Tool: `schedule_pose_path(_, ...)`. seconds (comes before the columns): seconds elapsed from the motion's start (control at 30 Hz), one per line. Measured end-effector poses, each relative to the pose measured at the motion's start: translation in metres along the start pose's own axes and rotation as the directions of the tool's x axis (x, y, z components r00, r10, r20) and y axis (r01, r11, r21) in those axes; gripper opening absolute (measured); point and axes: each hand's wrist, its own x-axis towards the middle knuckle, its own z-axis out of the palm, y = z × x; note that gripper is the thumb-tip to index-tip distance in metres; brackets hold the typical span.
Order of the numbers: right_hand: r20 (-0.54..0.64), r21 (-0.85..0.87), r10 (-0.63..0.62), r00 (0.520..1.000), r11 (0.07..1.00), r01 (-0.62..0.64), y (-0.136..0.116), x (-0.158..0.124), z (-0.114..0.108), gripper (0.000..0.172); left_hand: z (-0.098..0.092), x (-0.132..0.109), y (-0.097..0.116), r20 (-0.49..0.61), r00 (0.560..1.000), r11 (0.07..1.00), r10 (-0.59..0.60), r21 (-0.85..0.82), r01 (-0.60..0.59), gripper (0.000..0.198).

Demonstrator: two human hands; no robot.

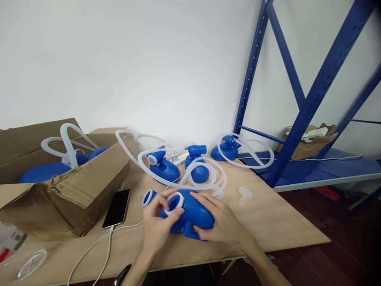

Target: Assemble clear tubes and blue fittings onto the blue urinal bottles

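Observation:
A blue plastic bottle [195, 212] with a handle lies on the wooden board [268, 222] near its front edge. My right hand [222, 220] grips its body from the right. My left hand [156, 224] pinches a white ring [175, 200] at the bottle's mouth. A blue cap [148, 197] lies just left of the bottle. Three more blue bottles [162, 167] [198, 169] [225, 150] with coiled white tubes [205, 176] stand behind it.
A torn cardboard box [68, 190] at left holds more blue bottles and tubes. A phone [116, 208] on a white cable lies beside it. A clear funnel piece [244, 194] rests at right. Blue metal shelving [300, 119] stands at right.

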Motion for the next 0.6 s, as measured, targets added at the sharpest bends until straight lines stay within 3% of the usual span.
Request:
schedule_pose_path(0.1,-0.014,0.032,-0.022,1.000,0.999,0.023,-0.002,0.006,0.011,0.094,-0.005,-0.005,0.002,0.074,0.997,0.993,-0.001,0.118,-0.007,0.028)
schedule_pose_path(0.2,0.001,0.021,-0.043,0.999,0.999,0.043,-0.004,0.005,0.014,0.094,-0.012,-0.007,0.005,0.191,0.981,0.986,-0.020,0.167,-0.012,0.045)
schedule_pose_path(0.33,0.018,0.026,-0.094,0.995,0.995,0.094,-0.009,0.001,0.017,0.093,-0.017,-0.010,0.006,0.412,0.911,0.970,0.004,0.220,-0.104,0.046)
schedule_pose_path(0.47,0.050,0.028,-0.110,0.993,0.994,0.108,-0.014,-0.001,0.017,0.091,-0.012,-0.018,0.002,0.405,0.906,0.942,0.127,0.237,-0.237,0.071)
schedule_pose_path(0.6,0.103,0.049,-0.121,0.987,0.992,0.116,-0.018,0.001,0.015,0.088,-0.008,-0.027,0.003,0.422,0.879,0.877,0.224,0.307,-0.370,0.071)
